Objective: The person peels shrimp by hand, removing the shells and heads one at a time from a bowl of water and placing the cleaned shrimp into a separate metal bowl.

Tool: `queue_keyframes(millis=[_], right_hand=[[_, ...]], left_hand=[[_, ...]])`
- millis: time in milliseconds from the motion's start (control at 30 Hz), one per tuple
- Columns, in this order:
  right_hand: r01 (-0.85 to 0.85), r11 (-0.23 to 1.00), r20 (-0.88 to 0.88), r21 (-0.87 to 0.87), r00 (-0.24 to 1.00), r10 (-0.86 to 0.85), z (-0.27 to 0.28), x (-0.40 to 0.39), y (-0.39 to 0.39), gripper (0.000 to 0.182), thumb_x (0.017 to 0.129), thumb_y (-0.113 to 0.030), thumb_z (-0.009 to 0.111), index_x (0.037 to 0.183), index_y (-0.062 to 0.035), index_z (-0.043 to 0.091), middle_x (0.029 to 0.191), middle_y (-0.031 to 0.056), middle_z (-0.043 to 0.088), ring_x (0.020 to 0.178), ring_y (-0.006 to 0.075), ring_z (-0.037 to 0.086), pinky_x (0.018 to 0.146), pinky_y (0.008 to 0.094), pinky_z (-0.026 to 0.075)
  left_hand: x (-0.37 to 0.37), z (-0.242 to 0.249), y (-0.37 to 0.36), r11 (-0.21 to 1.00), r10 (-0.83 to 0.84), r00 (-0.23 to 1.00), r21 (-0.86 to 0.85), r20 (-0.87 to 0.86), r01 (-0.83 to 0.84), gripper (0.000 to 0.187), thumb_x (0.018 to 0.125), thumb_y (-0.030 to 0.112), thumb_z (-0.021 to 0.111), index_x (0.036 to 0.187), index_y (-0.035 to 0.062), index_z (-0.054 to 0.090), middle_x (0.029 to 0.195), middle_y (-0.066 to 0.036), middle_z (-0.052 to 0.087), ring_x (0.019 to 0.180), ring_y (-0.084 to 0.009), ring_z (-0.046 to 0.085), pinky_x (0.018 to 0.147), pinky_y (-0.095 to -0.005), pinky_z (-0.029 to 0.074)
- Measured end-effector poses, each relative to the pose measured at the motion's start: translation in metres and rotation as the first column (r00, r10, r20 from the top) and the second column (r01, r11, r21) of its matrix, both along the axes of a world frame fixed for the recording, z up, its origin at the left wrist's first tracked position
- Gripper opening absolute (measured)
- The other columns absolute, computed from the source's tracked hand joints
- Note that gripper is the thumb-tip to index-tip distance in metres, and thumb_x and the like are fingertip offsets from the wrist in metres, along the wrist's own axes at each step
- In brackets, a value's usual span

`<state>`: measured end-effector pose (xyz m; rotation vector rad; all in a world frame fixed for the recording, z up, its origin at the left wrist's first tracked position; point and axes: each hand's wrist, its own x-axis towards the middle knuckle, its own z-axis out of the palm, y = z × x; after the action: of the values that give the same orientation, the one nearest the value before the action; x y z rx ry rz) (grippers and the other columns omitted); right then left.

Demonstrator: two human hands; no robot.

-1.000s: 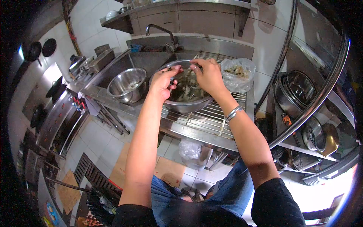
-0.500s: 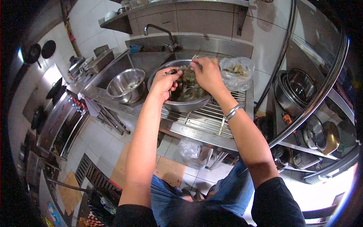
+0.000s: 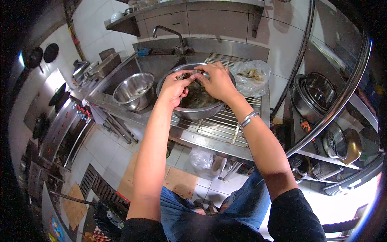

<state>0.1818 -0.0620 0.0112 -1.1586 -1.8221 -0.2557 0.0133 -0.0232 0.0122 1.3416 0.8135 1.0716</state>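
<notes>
Both hands are together over a large steel bowl (image 3: 199, 113), which holds dark, wet, greyish pieces that look like raw shrimp (image 3: 196, 97). My left hand (image 3: 175, 89) is closed, thumb and fingers pinching a small dark shrimp at the bowl's left side. Fingertips of my right hand (image 3: 218, 82) meet the left ones there, pinched on the same piece; the fingers hide most of it. Left of the large bowl stands a smaller steel bowl (image 3: 139, 105) with a few pale pieces in it. A clear plastic bag (image 3: 261, 85) with yellowish-brown scraps lies to the right.
The bowls stand by a steel sink (image 3: 121, 76) with a curved faucet (image 3: 169, 29); a metal rack (image 3: 205, 128) lies under the large bowl. A shelf (image 3: 193, 7) runs along the wall above. Stacked pots (image 3: 308, 97) sit behind a curved metal rail (image 3: 342, 109) at right.
My right hand has moved left and slightly down, bringing its fingertips from apart to touching those of my left hand. The left hand has stayed nearly in place.
</notes>
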Motion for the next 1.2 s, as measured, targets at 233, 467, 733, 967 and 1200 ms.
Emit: queue_keyframes(millis=[233,467,733,967,1200], right_hand=[[0.067,0.997,-0.081,-0.044,0.994,-0.070,0.004,0.000,-0.004,0.019,0.088,-0.023,0.058,0.097,-0.0095,0.068,0.097,0.0128,0.065,0.101,0.0331,0.053,0.088,0.0459,0.039],[0.093,0.994,-0.016,-0.055,0.995,-0.094,-0.002,0.004,0.004,0.019,0.088,-0.023,0.058,0.092,-0.0084,0.069,0.091,0.0151,0.065,0.096,0.0345,0.056,0.085,0.0482,0.042],[0.202,0.964,0.117,-0.170,0.976,-0.184,0.000,0.005,0.001,0.016,0.086,-0.020,0.059,0.090,-0.0078,0.070,0.084,0.0169,0.066,0.087,0.0348,0.061,0.081,0.0458,0.046],[0.021,0.983,-0.412,-0.182,0.906,-0.095,0.005,0.014,0.005,0.015,0.087,-0.018,0.061,0.090,-0.0050,0.069,0.089,0.0157,0.069,0.080,0.0285,0.067,0.073,0.0352,0.050],[0.312,0.940,-0.644,0.139,0.749,-0.153,0.002,0.089,0.027,0.024,0.087,-0.024,0.064,0.100,-0.0045,0.067,0.092,0.0114,0.070,0.085,0.0259,0.066,0.078,0.0334,0.050]], left_hand=[[0.001,0.001,-0.002,0.996,-0.082,0.991,-0.037,-0.108,0.078,0.029,0.079,0.015,0.076,0.103,0.0054,0.064,0.069,0.003,0.056,0.047,-0.0044,0.042,0.039,-0.0194,0.027],[0.000,0.000,0.003,0.997,-0.032,0.999,-0.066,-0.037,0.030,0.031,0.078,0.016,0.077,0.104,0.0036,0.063,0.070,0.002,0.057,0.048,-0.0054,0.042,0.040,-0.0200,0.027],[-0.001,0.002,-0.003,0.996,0.043,0.998,-0.085,0.055,-0.038,0.034,0.080,0.021,0.076,0.107,0.0041,0.062,0.074,0.002,0.057,0.051,-0.0061,0.042,0.042,-0.0195,0.028],[0.002,-0.004,0.001,0.963,0.268,0.963,-0.038,0.024,-0.267,0.022,0.086,0.017,0.069,0.101,0.0015,0.068,0.074,-0.003,0.065,0.045,-0.0069,0.042,0.038,-0.0217,0.030],[0.012,-0.013,0.010,0.959,0.192,0.652,0.280,-0.734,0.033,0.023,0.075,0.013,0.072,0.095,0.0014,0.071,0.077,-0.018,0.068,0.054,-0.0213,0.064,0.052,-0.0353,0.049]])
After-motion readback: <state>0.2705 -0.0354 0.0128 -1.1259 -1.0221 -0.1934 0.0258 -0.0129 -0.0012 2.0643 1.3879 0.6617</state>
